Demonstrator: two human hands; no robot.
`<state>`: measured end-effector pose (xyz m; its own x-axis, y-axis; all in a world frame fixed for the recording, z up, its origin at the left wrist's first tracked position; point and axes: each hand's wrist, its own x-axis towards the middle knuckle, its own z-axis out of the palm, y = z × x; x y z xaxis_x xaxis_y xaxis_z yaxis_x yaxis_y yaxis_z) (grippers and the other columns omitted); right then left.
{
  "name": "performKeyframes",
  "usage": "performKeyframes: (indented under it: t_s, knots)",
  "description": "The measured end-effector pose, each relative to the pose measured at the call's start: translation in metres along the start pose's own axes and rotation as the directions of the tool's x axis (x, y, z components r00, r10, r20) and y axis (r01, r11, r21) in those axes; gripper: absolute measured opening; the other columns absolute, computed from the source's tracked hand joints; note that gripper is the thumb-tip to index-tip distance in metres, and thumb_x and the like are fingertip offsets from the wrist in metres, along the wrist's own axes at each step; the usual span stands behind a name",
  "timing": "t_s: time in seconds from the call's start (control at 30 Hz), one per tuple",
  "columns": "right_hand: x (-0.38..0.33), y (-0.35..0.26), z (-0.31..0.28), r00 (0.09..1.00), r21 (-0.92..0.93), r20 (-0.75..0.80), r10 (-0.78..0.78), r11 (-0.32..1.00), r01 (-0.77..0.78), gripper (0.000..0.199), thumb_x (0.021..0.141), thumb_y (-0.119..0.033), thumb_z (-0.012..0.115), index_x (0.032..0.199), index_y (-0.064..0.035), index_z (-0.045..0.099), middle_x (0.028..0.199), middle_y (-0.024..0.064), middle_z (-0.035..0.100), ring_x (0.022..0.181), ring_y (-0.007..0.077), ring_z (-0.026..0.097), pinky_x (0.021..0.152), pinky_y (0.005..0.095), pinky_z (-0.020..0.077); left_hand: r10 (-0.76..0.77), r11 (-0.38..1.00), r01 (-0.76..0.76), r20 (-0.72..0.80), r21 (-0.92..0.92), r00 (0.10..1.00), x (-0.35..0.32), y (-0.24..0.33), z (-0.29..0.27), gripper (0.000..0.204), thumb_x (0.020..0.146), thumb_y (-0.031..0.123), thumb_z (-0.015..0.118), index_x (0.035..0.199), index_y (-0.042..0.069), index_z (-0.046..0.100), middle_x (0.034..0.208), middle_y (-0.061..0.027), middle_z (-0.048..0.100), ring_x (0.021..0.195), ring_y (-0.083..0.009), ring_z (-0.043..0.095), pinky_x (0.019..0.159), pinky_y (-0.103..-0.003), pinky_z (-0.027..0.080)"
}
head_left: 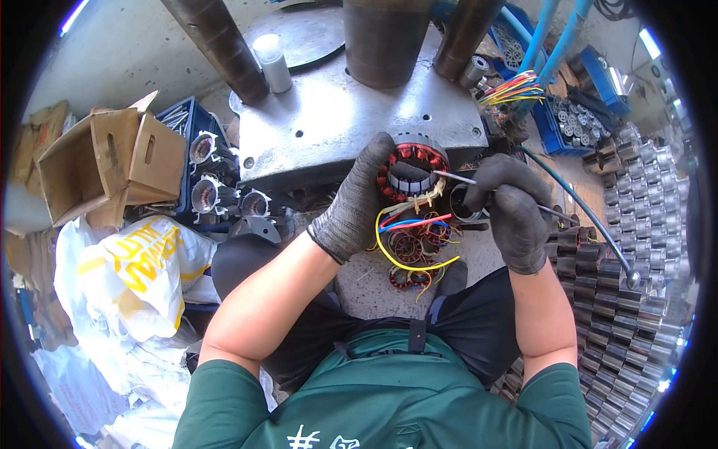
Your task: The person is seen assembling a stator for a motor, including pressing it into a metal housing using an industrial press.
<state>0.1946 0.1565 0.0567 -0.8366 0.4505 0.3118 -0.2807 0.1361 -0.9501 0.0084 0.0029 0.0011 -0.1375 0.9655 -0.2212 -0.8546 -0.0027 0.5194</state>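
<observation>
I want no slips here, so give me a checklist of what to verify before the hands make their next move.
1. Left hand grips the ring-shaped metal stator with red insulation: ok.
2. Right hand holds the slim grey metal rod: ok.
3. Rod tip firmly touching the stator: cannot tell; it is at the ring's right side, but contact is too small to judge.
4. Long yellow plastic-coated wire gathered up: not ok; it hangs in a loose curve below the stator.
5. White plastic bottle upright, away from both hands: ok.
</observation>
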Motion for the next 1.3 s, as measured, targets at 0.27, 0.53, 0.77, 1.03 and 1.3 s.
performKeyframes:
  t_s: [0.27,0.53,0.77,1.03,1.3]
  knots:
    - [-0.005,0.006,0.007,0.996,0.087,-0.094,0.000,0.996,0.008,0.033,0.101,-0.030,0.069,0.113,0.0012,0.074,0.097,0.0089,0.073,0.086,0.0160,0.066,0.080,0.0319,0.0544,-0.136,0.899,0.192,0.166,-0.392,0.977,0.007,-0.004,-0.021,0.089,0.099,0.077,0.060,0.149,0.004,0.057,0.128,-0.0213,0.073,0.108,-0.0313,0.078,0.058,-0.040,0.071]
    - [-0.003,0.000,0.006,0.999,0.009,-0.029,-0.041,0.999,0.041,0.030,0.102,-0.027,0.068,0.108,0.0013,0.073,0.096,0.0068,0.071,0.085,0.0142,0.065,0.079,0.0301,0.0524,-0.145,0.865,0.240,0.238,-0.440,0.960,0.008,-0.005,-0.016,0.091,0.101,0.078,0.056,0.151,0.002,0.054,0.129,-0.0217,0.073,0.105,-0.0331,0.078,0.059,-0.044,0.071]
    - [-0.002,-0.006,0.006,0.992,-0.250,0.062,-0.111,0.960,0.124,0.027,0.104,-0.024,0.064,0.104,0.0007,0.072,0.094,0.0079,0.071,0.084,0.0158,0.066,0.077,0.0321,0.0534,-0.151,0.864,0.250,0.249,-0.437,0.957,0.009,-0.007,-0.022,0.093,0.100,0.079,0.057,0.151,0.002,0.054,0.133,-0.0223,0.071,0.105,-0.0332,0.078,0.063,-0.044,0.071]
    - [-0.001,-0.007,0.006,0.982,-0.335,0.083,-0.168,0.924,0.187,0.023,0.102,-0.020,0.062,0.104,0.0008,0.073,0.094,0.0107,0.072,0.084,0.0210,0.069,0.078,0.0352,0.0546,-0.165,0.852,0.248,0.213,-0.460,0.963,0.010,-0.009,-0.025,0.094,0.099,0.080,0.057,0.151,0.001,0.055,0.132,-0.0239,0.071,0.102,-0.0362,0.078,0.062,-0.044,0.070]
    - [-0.003,-0.006,0.007,0.987,-0.346,0.067,-0.147,0.924,0.162,0.023,0.102,-0.019,0.062,0.104,0.0008,0.073,0.095,0.0104,0.072,0.087,0.0223,0.070,0.082,0.0367,0.0556,-0.158,0.851,0.266,0.262,-0.453,0.952,0.009,-0.011,-0.025,0.095,0.098,0.082,0.056,0.151,0.003,0.055,0.132,-0.0250,0.071,0.099,-0.0370,0.079,0.061,-0.042,0.069]
